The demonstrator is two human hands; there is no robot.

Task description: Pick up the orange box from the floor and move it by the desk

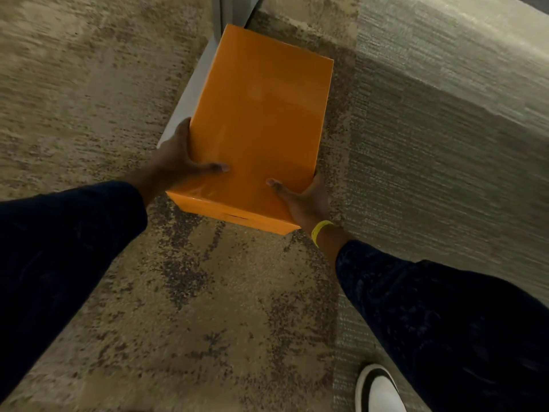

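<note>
A glossy orange box lies lid up in the middle of the head view, over the mottled carpet. My left hand grips its near left edge, thumb on the lid and fingers down the side. My right hand grips its near right corner, thumb on the lid; a yellow band circles that wrist. Both arms wear dark sleeves. Whether the box rests on the floor or hangs just above it cannot be told. A white desk foot runs under the box's left side, up to a pale upright leg.
Brown speckled carpet fills the left and centre. A grey ribbed carpet strip runs along the right. My white shoe with a dark rim stands at the bottom right.
</note>
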